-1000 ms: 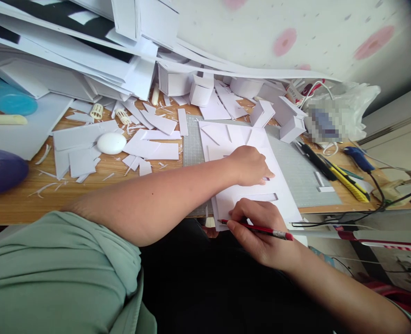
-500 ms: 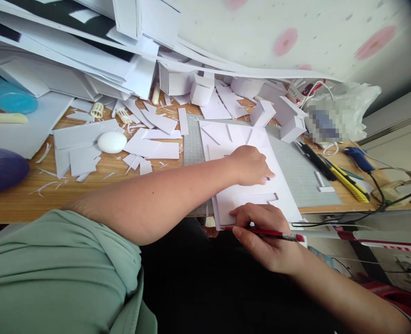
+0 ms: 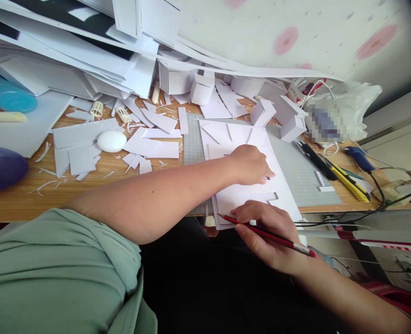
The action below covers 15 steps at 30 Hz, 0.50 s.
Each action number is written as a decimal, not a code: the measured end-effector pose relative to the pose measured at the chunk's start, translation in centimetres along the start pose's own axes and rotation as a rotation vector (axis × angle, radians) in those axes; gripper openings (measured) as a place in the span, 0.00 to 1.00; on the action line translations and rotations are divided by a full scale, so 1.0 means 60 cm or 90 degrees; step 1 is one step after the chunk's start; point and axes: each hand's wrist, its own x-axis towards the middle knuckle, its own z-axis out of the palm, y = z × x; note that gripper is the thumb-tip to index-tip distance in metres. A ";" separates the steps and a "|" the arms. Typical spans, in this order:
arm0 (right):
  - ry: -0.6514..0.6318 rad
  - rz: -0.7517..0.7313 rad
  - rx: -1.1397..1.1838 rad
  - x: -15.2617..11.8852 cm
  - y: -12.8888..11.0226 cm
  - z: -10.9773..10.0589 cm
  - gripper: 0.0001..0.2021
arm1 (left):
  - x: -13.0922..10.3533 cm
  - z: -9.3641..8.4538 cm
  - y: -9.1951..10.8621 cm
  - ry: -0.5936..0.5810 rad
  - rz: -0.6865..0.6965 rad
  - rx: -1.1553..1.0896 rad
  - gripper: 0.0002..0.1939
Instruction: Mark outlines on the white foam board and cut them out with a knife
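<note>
A sheet of white foam board (image 3: 288, 204) with cut-out slots and raised white strips lies on the grey cutting mat (image 3: 292, 162), its near edge overhanging the table. My left hand (image 3: 250, 164) presses on the board's middle, fingers curled and the index finger toward a small slot. Whether anything is pinched under those fingers is hidden. Nearer to me, my right hand (image 3: 271, 232) grips a red and black pencil (image 3: 278, 239) between thumb and fingers. The pencil's sharp tip points left, over the board's near left corner; contact cannot be told.
Scraps of white board (image 3: 156, 148) and a white egg-shaped object (image 3: 111, 141) lie on the left. Folded white pieces (image 3: 203, 88) stand behind. To the right are a yellow utility knife (image 3: 351, 183), a blue-handled tool (image 3: 360, 158) with a cord, and a plastic bag (image 3: 358, 106).
The pencil has tilted, its tip rising from the board's near edge to farther in, its eraser end dropping lower right. My right hand shifted slightly; my left hand stays in place.
</note>
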 end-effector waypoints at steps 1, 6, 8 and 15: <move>0.000 0.025 0.030 0.002 0.002 -0.003 0.05 | 0.001 0.001 -0.001 0.001 0.000 -0.003 0.20; 0.006 0.170 0.164 0.013 0.011 -0.012 0.04 | 0.003 0.003 -0.004 0.008 0.007 -0.024 0.19; 0.029 0.191 0.182 0.017 0.013 -0.010 0.08 | 0.001 0.001 -0.005 0.014 0.015 -0.033 0.18; 0.014 0.168 0.131 0.017 0.017 0.000 0.12 | -0.008 -0.007 -0.003 0.008 0.020 -0.063 0.20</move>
